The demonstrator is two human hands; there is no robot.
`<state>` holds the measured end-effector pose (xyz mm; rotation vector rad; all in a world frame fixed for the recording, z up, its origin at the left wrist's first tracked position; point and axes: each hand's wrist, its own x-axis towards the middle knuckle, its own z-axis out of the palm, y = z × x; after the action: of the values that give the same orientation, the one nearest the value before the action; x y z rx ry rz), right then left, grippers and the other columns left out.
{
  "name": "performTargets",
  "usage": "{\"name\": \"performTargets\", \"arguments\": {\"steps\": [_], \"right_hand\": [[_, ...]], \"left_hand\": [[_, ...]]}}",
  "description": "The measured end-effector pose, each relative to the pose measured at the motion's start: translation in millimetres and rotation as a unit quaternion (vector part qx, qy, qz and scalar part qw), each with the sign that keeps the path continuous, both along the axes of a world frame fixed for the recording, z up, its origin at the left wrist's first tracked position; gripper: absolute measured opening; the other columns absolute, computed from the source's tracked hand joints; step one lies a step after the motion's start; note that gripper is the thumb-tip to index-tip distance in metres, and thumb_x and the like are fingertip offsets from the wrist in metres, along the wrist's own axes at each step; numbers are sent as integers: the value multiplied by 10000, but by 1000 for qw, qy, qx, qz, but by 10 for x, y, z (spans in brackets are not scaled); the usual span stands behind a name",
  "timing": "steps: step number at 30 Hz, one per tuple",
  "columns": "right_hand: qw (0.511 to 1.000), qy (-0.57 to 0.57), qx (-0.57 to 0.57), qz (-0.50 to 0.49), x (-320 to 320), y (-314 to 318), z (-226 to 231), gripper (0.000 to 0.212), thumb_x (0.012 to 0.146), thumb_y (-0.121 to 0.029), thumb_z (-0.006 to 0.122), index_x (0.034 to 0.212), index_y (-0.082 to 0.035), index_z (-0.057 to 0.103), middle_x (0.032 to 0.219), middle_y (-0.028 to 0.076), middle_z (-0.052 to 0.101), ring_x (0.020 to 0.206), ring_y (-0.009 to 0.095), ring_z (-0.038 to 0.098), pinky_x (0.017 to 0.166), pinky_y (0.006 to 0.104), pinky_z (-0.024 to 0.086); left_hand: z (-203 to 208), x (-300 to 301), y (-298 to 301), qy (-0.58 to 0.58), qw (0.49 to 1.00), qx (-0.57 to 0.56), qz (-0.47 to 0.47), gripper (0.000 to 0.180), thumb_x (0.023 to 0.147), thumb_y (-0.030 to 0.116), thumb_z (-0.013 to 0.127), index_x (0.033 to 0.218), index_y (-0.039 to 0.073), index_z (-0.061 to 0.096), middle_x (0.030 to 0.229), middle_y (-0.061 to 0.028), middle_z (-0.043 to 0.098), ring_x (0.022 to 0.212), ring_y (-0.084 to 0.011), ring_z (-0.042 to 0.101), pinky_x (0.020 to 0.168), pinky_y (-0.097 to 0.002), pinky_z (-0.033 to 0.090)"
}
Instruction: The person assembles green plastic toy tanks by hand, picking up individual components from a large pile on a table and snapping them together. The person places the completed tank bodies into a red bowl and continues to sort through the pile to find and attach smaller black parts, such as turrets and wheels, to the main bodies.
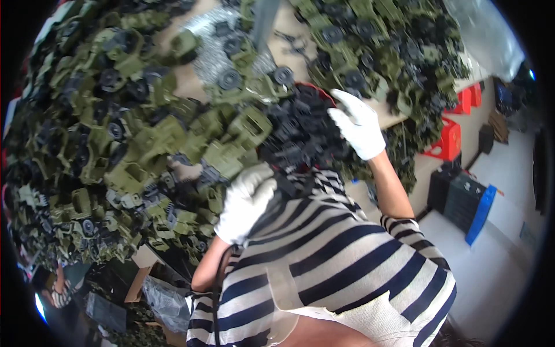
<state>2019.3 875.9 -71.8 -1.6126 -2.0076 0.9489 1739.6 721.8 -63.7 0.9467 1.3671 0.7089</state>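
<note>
Both my hands wear white gloves. My left hand (247, 201) is curled at the table's near edge, close to my striped shirt. Its fingers are bent in, and what they hold, if anything, is hidden; a black part (285, 186) lies just to its right. Ahead of me sits a heap of small black plastic parts (303, 124) in a container with a red rim (315, 88). My right hand (358, 124) reaches over the right side of that container, thumb and fingers apart and stretched toward the rim, with nothing visible between them.
Olive-green toy vehicle bodies (156, 139) with black wheels pile up across the left and far table. Clear bubble wrap (214, 58) lies among them. Red plastic stools (448, 139) and a black crate (457, 191) stand at right. Another person's arm (59, 280) shows at lower left.
</note>
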Motion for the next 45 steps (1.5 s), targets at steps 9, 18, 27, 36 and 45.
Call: {"name": "performTargets", "arguments": {"steps": [9, 18, 27, 36, 45], "right_hand": [[987, -46, 152, -14, -736, 2227, 119, 341, 940, -275, 637, 1173, -31, 684, 1146, 196, 692, 1080, 337, 655, 952, 370, 505], [909, -255, 141, 297, -2501, 3887, -511, 579, 838, -516, 656, 1277, -139, 635, 1242, 134, 663, 1166, 336, 611, 1004, 419, 477], [820, -441, -22, 365, -3006, 4171, -1010, 725, 709, -563, 781, 1253, -105, 638, 1276, 125, 661, 1112, 327, 652, 955, 403, 510], [966, -109, -110, 209, -2729, 4524, -1015, 678, 774, -454, 750, 1298, -39, 638, 1129, 126, 716, 872, 201, 699, 840, 341, 527], [928, -151, 87, 328, -2576, 4398, -686, 614, 787, -469, 744, 1180, -1, 684, 1199, 160, 686, 1072, 283, 659, 939, 355, 505]], "left_hand": [[572, -554, 1753, 375, 865, 333, -3, 150, 873, 166, 646, 942, 41, 693, 939, -178, 693, 804, -351, 685, 675, -439, 546], [-768, -698, 3600, 550, 822, 116, -91, 216, 837, 133, 634, 1028, 71, 711, 1041, -176, 706, 999, -324, 697, 837, -449, 556], [-1169, -704, 3930, 552, 831, 43, -54, 163, 751, 112, 714, 911, 86, 737, 880, -105, 717, 835, -277, 723, 685, -388, 561], [-1488, -1249, 4635, 545, 802, 68, 233, 352, 837, 240, 667, 1120, 31, 673, 1217, -168, 628, 1294, -313, 494, 975, -477, 469], [-1437, -939, 4431, 585, 806, 38, 86, 538, 819, 263, 686, 1306, 91, 533, 1319, -132, 538, 1276, -358, 471, 938, -556, 437]]}}
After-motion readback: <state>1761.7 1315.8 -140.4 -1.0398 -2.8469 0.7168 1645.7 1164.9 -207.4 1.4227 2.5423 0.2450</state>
